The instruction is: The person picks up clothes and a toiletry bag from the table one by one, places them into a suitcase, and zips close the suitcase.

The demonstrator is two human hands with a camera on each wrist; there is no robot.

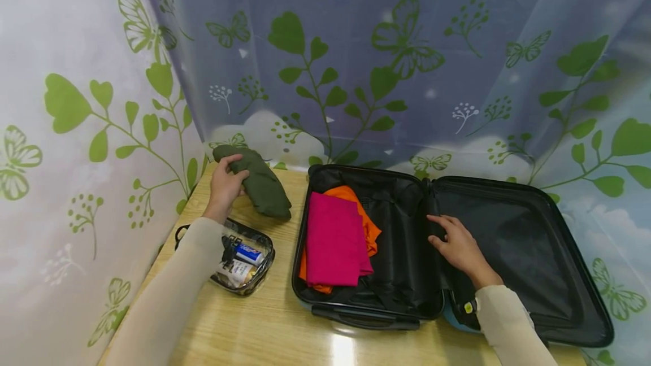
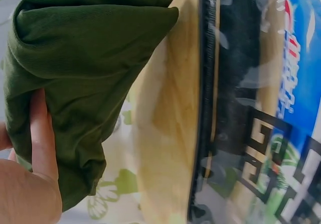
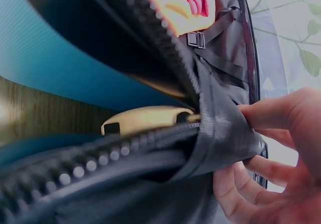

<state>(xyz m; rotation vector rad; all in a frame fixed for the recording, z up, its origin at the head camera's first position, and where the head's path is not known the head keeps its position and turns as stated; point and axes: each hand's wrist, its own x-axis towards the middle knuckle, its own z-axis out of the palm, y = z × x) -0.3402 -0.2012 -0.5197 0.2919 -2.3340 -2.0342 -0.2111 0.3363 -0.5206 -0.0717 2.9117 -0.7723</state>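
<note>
My left hand point(image 1: 225, 186) grips a folded dark green garment point(image 1: 264, 185) at the table's back left; in the left wrist view its fingers press into the folds of cloth. To the right lies an open suitcase point(image 1: 376, 321) with a black lining. My right hand point(image 1: 461, 248) is at the fold between the suitcase halves, fingers fairly straight. Close up, its fingertips touch the black hinge fabric point(image 3: 223, 128) beside the zipper teeth. A folded pink garment point(image 1: 333, 242) lies on an orange garment point(image 1: 373, 236) in the left half.
A clear, black-edged toiletry pouch point(image 1: 269, 256) lies below my left hand, holding a blue-and-white tube point(image 1: 249, 253) and other items. Black straps with a buckle point(image 3: 195, 39) run inside the suitcase. Patterned curtains point(image 1: 335, 44) stand behind and beside the wooden table point(image 1: 244, 326).
</note>
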